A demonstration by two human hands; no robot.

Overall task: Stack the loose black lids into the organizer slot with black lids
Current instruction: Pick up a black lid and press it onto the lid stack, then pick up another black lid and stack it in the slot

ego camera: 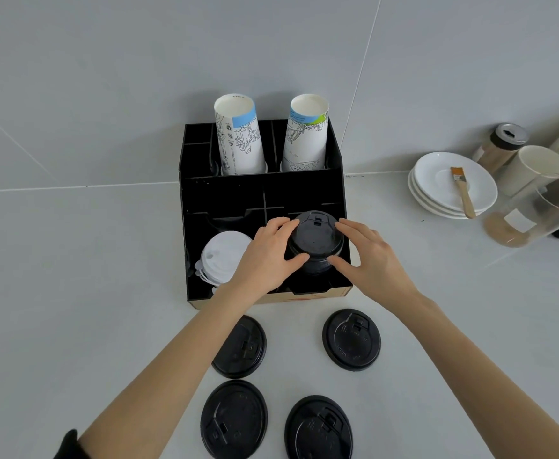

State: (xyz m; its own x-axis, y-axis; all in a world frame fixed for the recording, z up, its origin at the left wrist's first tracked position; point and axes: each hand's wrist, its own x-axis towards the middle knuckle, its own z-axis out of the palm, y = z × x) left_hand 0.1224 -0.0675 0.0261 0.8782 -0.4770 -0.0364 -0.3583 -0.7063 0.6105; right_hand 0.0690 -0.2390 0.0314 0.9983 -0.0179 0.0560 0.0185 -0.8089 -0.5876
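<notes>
A black organizer (205, 197) stands against the wall. Its front right slot holds a stack of black lids (315, 241). My left hand (269, 255) and my right hand (367, 256) clasp the top of that stack from either side, thumbs in front, fingers at the back. Several loose black lids lie flat on the counter in front of the organizer: one (243, 351) partly under my left forearm, one (351, 339) to the right, and two nearer me (234, 422) (318, 429).
White lids (223, 256) fill the front left slot. Two paper cup stacks (238, 137) (306, 134) stand in the back slots. Right of the organizer are stacked white saucers (437, 183) with a brush (462, 190), jars (503, 144) and a clear container (536, 210).
</notes>
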